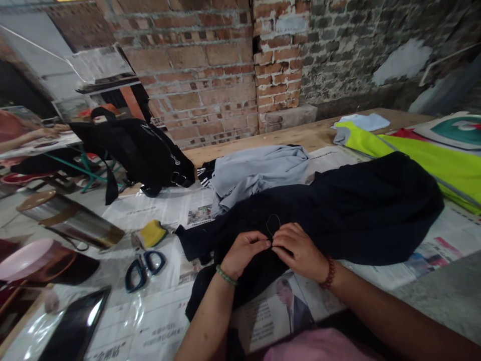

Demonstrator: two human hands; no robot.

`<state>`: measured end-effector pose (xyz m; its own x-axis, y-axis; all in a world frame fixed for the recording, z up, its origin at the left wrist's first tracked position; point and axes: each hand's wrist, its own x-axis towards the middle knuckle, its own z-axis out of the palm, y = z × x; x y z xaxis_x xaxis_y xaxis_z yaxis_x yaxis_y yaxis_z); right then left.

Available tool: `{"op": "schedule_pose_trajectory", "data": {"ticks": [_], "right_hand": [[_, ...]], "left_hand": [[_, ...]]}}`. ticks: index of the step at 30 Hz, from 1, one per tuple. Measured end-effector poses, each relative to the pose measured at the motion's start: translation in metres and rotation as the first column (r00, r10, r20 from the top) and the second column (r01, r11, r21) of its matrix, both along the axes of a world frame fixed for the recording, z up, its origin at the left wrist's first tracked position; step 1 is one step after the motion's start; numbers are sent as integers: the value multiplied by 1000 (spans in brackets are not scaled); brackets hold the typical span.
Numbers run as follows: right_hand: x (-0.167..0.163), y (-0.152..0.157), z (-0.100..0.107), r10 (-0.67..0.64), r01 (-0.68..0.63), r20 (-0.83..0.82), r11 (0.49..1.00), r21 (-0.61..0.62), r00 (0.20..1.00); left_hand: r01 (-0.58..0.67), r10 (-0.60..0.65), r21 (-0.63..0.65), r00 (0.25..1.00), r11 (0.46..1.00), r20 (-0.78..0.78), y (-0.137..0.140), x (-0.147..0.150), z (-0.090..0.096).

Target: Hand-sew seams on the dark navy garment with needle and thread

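Note:
A dark navy garment [361, 210] lies spread in loose folds across the newspaper in front of me. My left hand [242, 253] is closed in a pinch on its cloth, thumb and forefinger together. Fingertip to fingertip with it, my right hand [300, 250] is closed too, over the same cloth. A thin pale thread [273, 218] rises in a small loop from the right fingertips. Whether a needle sits between the fingers is hidden. To the left of my hands rest scissors with blue handles [145, 268] and a yellow sponge-like piece [153, 233].
Newspaper [158, 321] covers the table. Left stand a steel flask [80, 223], a pink-lidded container [41, 260] and a dark phone-like slab [75, 326]. Behind are a black bag [146, 155], grey clothing [259, 168], a hi-vis garment [409, 158] and an iron [454, 130]. Another person's arm [30, 135] shows far left.

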<state>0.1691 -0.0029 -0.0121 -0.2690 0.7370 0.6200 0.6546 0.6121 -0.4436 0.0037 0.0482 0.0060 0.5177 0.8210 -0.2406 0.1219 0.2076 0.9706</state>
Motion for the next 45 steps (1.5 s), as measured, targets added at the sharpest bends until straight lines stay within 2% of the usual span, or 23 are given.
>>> {"op": "schedule_pose_trajectory", "data": {"ticks": [11, 18, 23, 26, 29, 35, 39, 45], "right_hand": [[-5, -2, 1, -66, 66, -12, 998, -22, 998], [-4, 2, -3, -48, 38, -154, 997, -62, 987], [-8, 4, -5, -25, -14, -332, 993, -114, 943], [-9, 3, -7, -24, -20, -379, 994, -111, 925], [-7, 0, -6, -17, -6, -356, 998, -62, 934], [-5, -1, 3, 10, 5, -198, 997, 78, 980], [-9, 3, 3, 70, -59, -152, 995, 79, 986], [-10, 5, 3, 34, -25, -146, 998, 65, 989]], "left_hand": [[5, -5, 11, 1000, 1000, 9, 0, 1, 1], [1, -1, 7, 1000, 1000, 19, 0, 1, 1], [-2, 2, -11, 999, 1000, 33, 1, 0, 3], [1, -1, -18, 999, 1000, 44, 0, 0, 4], [-1, 2, -22, 999, 1000, 44, 0, 1, 2], [-50, 49, 38, 998, 998, 31, 0, 3, -1], [-24, 22, 53, 999, 998, 38, 0, 3, -3], [-6, 5, 44, 999, 999, 33, 0, 4, -6]]}}
